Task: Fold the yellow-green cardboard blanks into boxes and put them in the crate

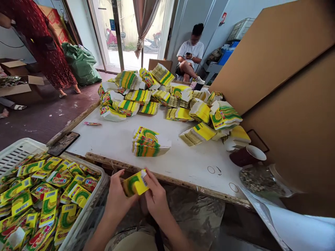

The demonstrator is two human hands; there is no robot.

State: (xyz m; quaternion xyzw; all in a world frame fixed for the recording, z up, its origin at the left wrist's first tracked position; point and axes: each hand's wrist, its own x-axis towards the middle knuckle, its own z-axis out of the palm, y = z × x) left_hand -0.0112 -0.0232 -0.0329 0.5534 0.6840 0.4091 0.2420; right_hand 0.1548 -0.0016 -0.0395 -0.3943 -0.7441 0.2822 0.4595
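Both of my hands hold one small yellow and green carton (pixel 135 183) just in front of the table's near edge. My left hand (pixel 118 196) grips its left side with curled fingers. My right hand (pixel 155 195) pinches its right end, where a barcode shows. A short stack of flat printed cartons (pixel 148 142) lies on the white table (pixel 188 158) just beyond my hands. Large heaps of the same flat cartons (pixel 167 96) cover the far half of the table.
A white plastic crate (pixel 15 151) at my left holds several folded cartons (pixel 44 198). A dark phone (pixel 63 143) lies on the table's left corner. A brown mug (pixel 247 155) and big cardboard sheets (pixel 285 73) stand at right. One person stands far left; another sits by the doorway.
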